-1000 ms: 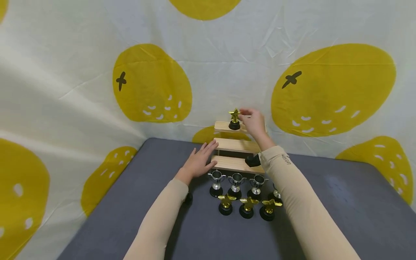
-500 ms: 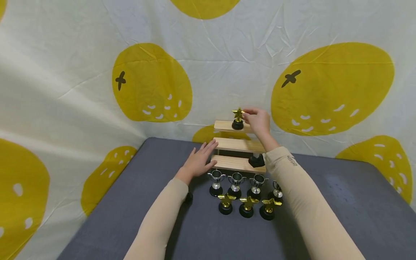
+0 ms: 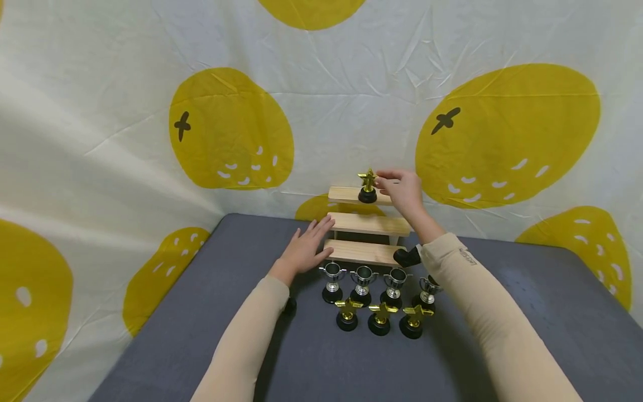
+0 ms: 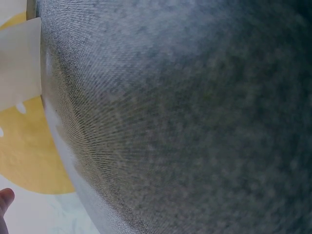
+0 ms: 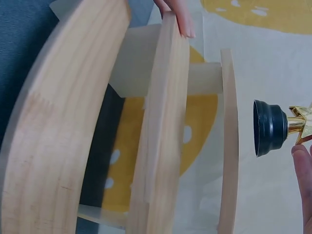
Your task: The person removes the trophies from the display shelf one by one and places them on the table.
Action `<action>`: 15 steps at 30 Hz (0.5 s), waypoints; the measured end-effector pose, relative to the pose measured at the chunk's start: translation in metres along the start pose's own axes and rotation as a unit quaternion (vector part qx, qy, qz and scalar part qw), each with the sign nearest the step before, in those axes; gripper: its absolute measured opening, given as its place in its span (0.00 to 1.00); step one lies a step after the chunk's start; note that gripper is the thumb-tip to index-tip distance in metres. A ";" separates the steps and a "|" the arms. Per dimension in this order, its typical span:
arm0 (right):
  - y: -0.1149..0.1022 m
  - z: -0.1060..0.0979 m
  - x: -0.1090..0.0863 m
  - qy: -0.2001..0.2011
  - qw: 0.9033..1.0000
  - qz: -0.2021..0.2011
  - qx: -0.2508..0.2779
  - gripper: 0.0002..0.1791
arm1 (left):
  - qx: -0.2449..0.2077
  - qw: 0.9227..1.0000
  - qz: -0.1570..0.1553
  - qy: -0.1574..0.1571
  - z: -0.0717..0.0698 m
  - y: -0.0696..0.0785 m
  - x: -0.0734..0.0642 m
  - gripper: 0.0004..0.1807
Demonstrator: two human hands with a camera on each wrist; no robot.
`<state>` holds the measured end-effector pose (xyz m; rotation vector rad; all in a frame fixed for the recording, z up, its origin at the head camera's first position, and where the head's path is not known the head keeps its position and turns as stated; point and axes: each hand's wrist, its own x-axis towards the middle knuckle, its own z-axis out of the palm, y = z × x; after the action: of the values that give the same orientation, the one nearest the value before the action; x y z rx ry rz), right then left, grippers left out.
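Observation:
A small gold star trophy (image 3: 367, 187) on a black base stands at the top step of a three-step wooden riser (image 3: 369, 224). My right hand (image 3: 389, 183) pinches its star from the right. In the right wrist view the trophy base (image 5: 269, 127) shows a thin gap from the top step (image 5: 228, 146), and a fingertip (image 5: 303, 165) touches the star. My left hand (image 3: 313, 237) lies flat with straight fingers against the riser's left end, one fingertip (image 5: 179, 19) on the middle step. The left wrist view shows only blurred grey cloth.
In front of the riser on the grey table (image 3: 201, 312) stand a row of several silver cup trophies (image 3: 361, 282) and, nearer me, three gold star trophies (image 3: 379, 318). A white cloth with yellow fruit prints (image 3: 231, 128) hangs right behind.
My right hand has shifted the gold star trophy a little to the right along the top step. The left hand has stayed where it was.

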<state>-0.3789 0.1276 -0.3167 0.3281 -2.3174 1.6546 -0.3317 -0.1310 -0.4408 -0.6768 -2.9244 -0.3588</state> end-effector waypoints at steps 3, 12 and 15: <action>0.000 -0.003 -0.006 -0.008 1.000 -0.010 0.004 0.17 | -0.001 1.000 0.001 0.000 0.001 -0.001 0.001 0.42; 0.004 -0.010 -0.027 -0.032 0.999 -0.031 0.023 0.17 | 0.000 1.000 0.000 0.002 0.000 -0.001 0.000 0.42; 0.005 -0.014 -0.033 -0.036 0.999 -0.037 0.017 0.17 | -0.002 1.000 0.003 -0.001 -0.001 -0.001 -0.001 0.42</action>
<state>-0.3487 0.1429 -0.3287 0.4814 -2.3011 1.6732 -0.3317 -0.1325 -0.4404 -0.6858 -2.9231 -0.3653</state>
